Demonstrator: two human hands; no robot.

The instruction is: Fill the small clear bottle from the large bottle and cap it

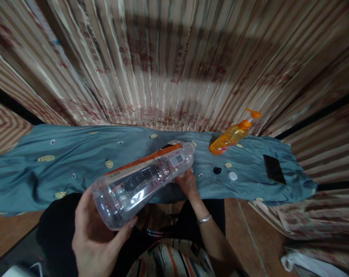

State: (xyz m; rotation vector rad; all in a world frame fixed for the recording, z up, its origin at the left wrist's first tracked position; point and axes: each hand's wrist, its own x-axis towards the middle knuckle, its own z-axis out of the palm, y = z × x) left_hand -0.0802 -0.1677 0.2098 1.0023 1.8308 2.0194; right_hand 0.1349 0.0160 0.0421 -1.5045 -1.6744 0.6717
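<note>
A large clear plastic bottle [142, 184] with an orange, white and dark label is held tilted above the cloth, its base toward me and its neck pointing away to the right. My left hand [98, 238] grips the bottle around its base, with the thumb along the lower side. My right hand [188, 182], a silver bangle on its wrist, is closed at the bottle's underside near the shoulder. The bottle hides most of the right fingers. A small black cap [217, 170] and a round white disc [232, 176] lie to the right of that hand.
An orange pump bottle [230, 136] stands at the back right of the blue-green cloth [84, 154]. A dark phone [274, 169] lies near the right end. Striped curtains [168, 69] hang close behind and at both sides.
</note>
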